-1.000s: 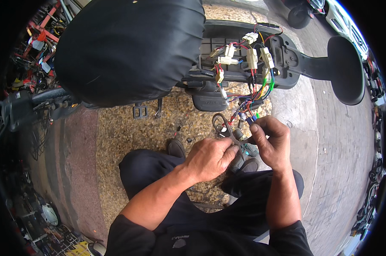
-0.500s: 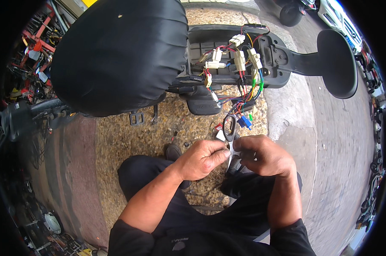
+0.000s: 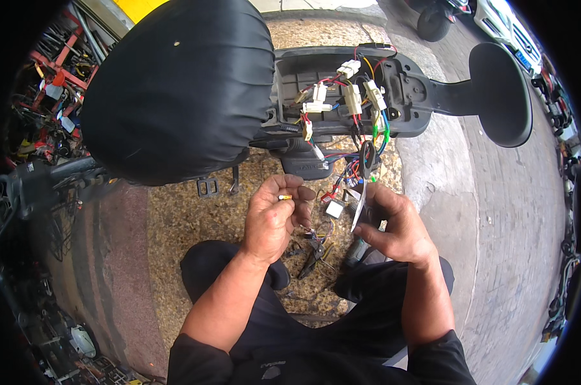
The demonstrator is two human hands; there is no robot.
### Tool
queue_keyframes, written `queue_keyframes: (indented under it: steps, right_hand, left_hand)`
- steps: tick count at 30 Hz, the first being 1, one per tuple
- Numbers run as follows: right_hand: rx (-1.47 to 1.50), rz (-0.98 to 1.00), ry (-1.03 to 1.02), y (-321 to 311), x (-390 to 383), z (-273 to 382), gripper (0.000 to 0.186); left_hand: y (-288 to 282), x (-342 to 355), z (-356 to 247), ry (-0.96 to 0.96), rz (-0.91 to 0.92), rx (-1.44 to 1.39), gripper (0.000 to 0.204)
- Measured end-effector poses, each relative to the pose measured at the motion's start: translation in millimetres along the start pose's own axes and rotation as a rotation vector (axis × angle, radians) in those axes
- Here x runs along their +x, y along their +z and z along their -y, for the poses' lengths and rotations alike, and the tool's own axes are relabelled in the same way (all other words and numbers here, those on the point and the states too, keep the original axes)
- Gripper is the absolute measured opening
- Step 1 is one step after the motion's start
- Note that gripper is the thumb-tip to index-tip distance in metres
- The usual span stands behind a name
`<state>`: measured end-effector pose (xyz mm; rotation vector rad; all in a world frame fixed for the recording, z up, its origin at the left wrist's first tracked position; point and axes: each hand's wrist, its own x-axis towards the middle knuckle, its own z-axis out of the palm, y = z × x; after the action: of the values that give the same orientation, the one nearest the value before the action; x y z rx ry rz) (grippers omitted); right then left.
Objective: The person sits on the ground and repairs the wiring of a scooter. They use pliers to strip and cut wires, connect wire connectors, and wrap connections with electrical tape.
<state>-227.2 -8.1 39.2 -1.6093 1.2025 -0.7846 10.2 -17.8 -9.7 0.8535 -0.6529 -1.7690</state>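
My right hand [image 3: 399, 224] is closed round a pair of scissors [image 3: 359, 208], its dark handle loops pointing away from me and the metal blades toward me. Between the thumb and fingers of my left hand [image 3: 270, 221] is a small yellow-and-white piece [image 3: 285, 197], too small to name surely. The hands are apart. Beyond them, a bundle of coloured wires [image 3: 358, 168] hangs from the open frame [image 3: 413, 122] of a two-wheeler. Several white plug connectors [image 3: 353, 99] lie on that frame.
A black padded seat [image 3: 181, 96] fills the upper left, and a black backrest pad [image 3: 502, 96] sticks out right. Pliers [image 3: 312, 259] and a white block [image 3: 334, 209] lie on the pebbled ground [image 3: 194, 212]. Tools hang on a red rack [image 3: 59, 58] at left; a white car [image 3: 505, 29] stands far right.
My hands, together at the scissors before, have parted. The left has moved left with the small piece in its pinch; the scissors stay in the right, and the pliers have come into sight.
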Motion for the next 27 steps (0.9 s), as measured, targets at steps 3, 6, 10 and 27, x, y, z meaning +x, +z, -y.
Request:
queue_keyframes:
  steps: [3, 6, 10, 27]
  right_hand:
    - [-0.089, -0.03, -0.046, 2, 1, 0, 0.024]
    - [-0.212, -0.163, -0.198, 7, 3, -4, 0.022]
    - [-0.248, -0.35, -0.277, 6, 4, -7, 0.013]
    - [0.819, -0.254, -0.044, -1, 6, -24, 0.038]
  left_hand:
    - [1, 1, -1, 0.039, -0.031, 0.018, 0.028]
    - [0, 4, -1, 0.061, -0.064, 0.052, 0.024]
    - [-1, 8, 2, 0.054, -0.145, 0.025, 0.024]
    - [-3, 17, 23, 0.065, -0.241, 0.162, 0.016]
